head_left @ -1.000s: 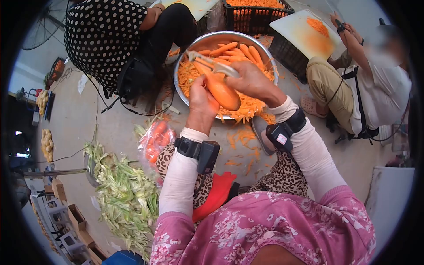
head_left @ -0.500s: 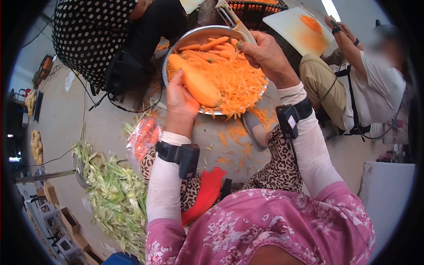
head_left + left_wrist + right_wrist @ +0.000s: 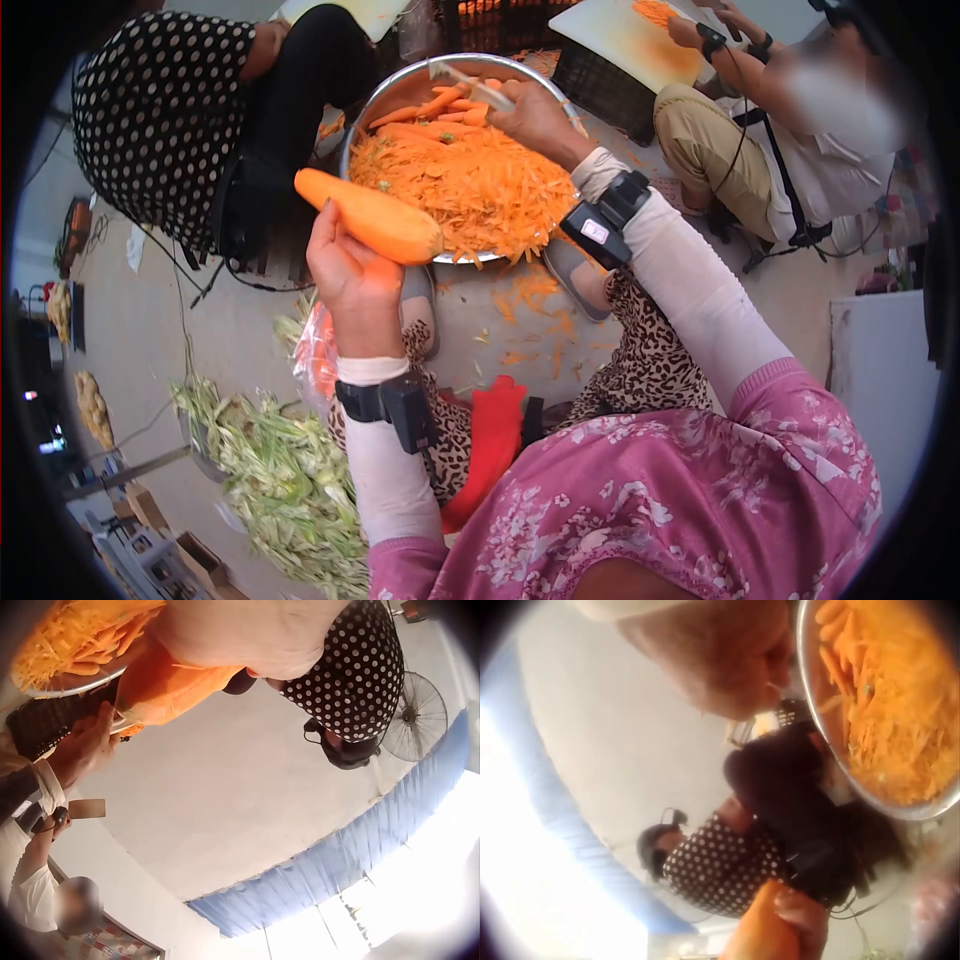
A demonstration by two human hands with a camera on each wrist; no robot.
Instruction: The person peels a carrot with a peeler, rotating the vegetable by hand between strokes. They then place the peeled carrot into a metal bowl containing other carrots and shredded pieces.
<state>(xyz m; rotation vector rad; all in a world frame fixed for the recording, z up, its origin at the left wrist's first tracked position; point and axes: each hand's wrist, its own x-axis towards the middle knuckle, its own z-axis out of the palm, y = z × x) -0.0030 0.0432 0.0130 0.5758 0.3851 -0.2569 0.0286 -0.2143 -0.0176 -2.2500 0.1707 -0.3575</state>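
A large peeled carrot (image 3: 375,218) lies across the left hand (image 3: 350,275), whose fingers and thumb grip it at the left edge of the metal basin (image 3: 352,130). The same carrot (image 3: 169,690) fills the top of the left wrist view. Over the basin's far right part, the right hand (image 3: 538,118) holds a peeler (image 3: 475,85) by its handle, apart from the carrot. Orange shreds (image 3: 480,190) fill much of the basin, with several whole carrots (image 3: 440,105) at its far side. In the right wrist view the right hand (image 3: 720,656) hides most of the peeler.
A person in a dotted top (image 3: 160,120) sits at the left, another in a white shirt (image 3: 790,170) at the right beside a cutting board (image 3: 630,45). Green husks (image 3: 290,490) and a bag of carrots (image 3: 318,350) are on the floor at the near left. Shreds litter the floor.
The left hand has carried the carrot left, away from over the basin, and the carrot lies flatter. The peeler was over the carrot, then lifted to the right; now it is lower, over the basin.
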